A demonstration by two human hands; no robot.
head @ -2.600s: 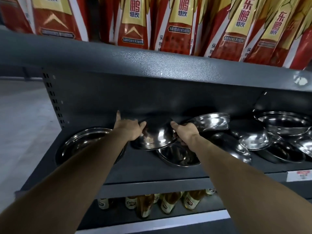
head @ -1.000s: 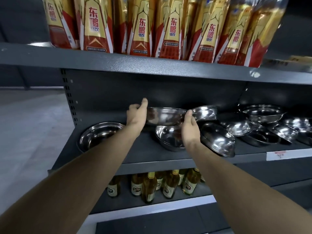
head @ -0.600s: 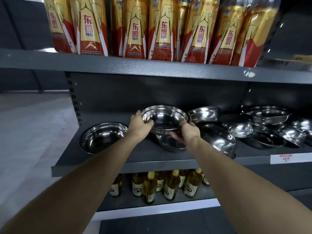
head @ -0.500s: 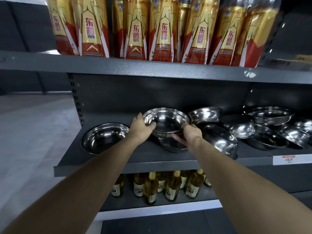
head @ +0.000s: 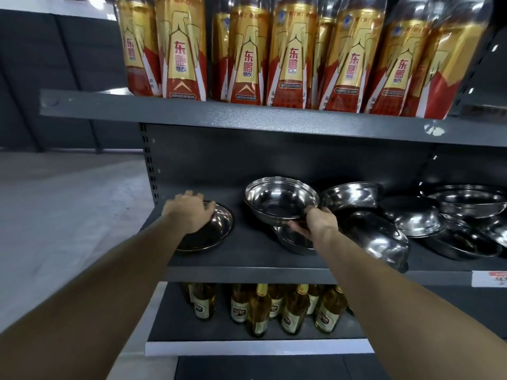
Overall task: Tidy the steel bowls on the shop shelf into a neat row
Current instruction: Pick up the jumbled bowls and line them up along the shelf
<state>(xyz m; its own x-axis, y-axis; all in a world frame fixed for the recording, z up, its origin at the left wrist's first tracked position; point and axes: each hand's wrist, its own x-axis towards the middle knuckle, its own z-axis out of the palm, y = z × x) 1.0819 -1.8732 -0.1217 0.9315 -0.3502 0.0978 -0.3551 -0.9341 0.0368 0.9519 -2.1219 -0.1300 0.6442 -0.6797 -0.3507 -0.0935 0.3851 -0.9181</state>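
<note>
We hold a round, shiny steel bowl (head: 281, 200) by its near right rim with our right hand (head: 319, 223), the fingers (head: 297, 224) curled under its edge and the thumb over it, so that it hangs tilted toward us above a second steel bowl (head: 295, 241) that sits upright on the dark grey metal shelf (head: 247, 260). Our left hand (head: 190, 213) reaches out to the left and lies over the far rim of a wide, shallow steel bowl (head: 216, 229) that rests flat near the shelf's left end; its fingers are loosely bent across the rim, and we cannot tell whether they grip it or only rest on it. To the right of the held bowl, a steel bowl (head: 352, 194) leans tilted at the back, and an overturned steel bowl (head: 381, 244) lies just beside our right wrist near the shelf's front edge. Farther right, more steel bowls (head: 463, 215) are jumbled together, some overlapping, some tilted. On the shelf above stands a row of tall red and gold drink bottles (head: 290, 53). On the shelf below stand small amber glass bottles (head: 259, 308) with pale labels. A white and red price tag (head: 489, 278) sits on the shelf's front edge at the far right.
</note>
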